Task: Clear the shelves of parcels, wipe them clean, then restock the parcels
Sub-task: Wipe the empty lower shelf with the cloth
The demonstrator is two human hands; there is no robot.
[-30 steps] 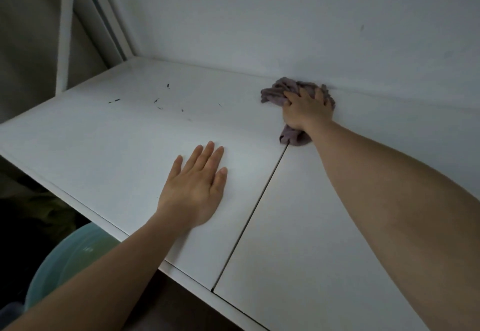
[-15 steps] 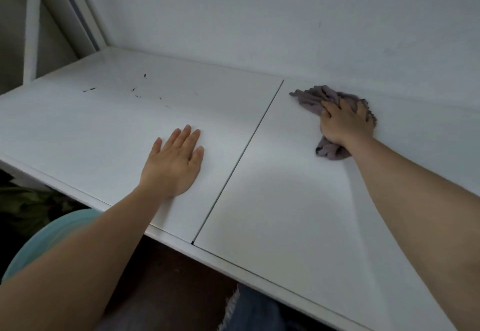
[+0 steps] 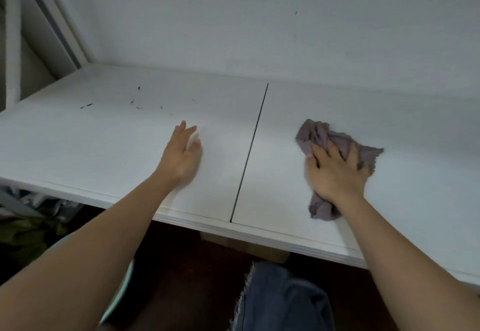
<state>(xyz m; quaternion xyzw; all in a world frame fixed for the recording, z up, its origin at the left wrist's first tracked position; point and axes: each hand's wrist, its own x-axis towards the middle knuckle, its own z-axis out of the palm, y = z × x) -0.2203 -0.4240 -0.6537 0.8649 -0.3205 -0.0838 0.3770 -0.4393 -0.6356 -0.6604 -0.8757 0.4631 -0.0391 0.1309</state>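
A white shelf (image 3: 109, 143) made of two panels spans the view, with a dark seam (image 3: 249, 148) between them and no parcels on it. My right hand (image 3: 335, 174) presses flat on a crumpled purple-grey cloth (image 3: 319, 133) on the right panel, fingers spread over it. My left hand (image 3: 181, 154) rests on the left panel, tilted on its edge with fingers straight, holding nothing. Small dark specks of dirt (image 3: 135, 103) lie toward the back of the left panel.
A white wall (image 3: 259, 24) backs the shelf and a white upright frame post (image 3: 59, 16) stands at the left rear corner. Below the shelf's front edge are a pale teal basin (image 3: 122, 286), a cardboard box (image 3: 249, 247) and my denim-clad leg (image 3: 283, 302).
My right hand has dragged the cloth from the back wall toward the front of the right panel. My left hand has tilted up from lying flat.
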